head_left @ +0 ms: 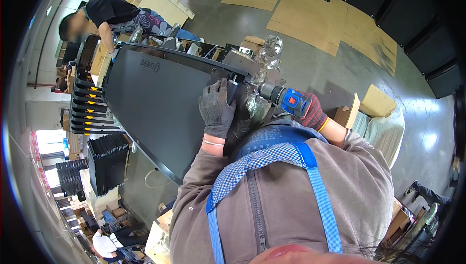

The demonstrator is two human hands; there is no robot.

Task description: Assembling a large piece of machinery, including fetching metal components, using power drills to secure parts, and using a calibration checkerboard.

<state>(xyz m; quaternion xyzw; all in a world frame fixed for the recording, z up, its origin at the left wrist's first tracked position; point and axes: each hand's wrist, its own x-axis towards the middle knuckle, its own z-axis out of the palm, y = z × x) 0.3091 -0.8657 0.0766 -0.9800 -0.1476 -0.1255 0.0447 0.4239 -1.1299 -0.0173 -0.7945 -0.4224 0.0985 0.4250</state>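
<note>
Gloved left hand (217,108) grips a black bracket (232,90) at the dark panel (155,99) corner; right hand (310,112) clenches the drill (283,98), best kept square.

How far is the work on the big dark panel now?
In hand: the right hand holds a blue power drill, its bit at a fitting on the edge of the dark panel, where the left hand presses. Done: I cannot tell which fasteners are already in. Left: more dark panels stand stacked nearby.
</note>
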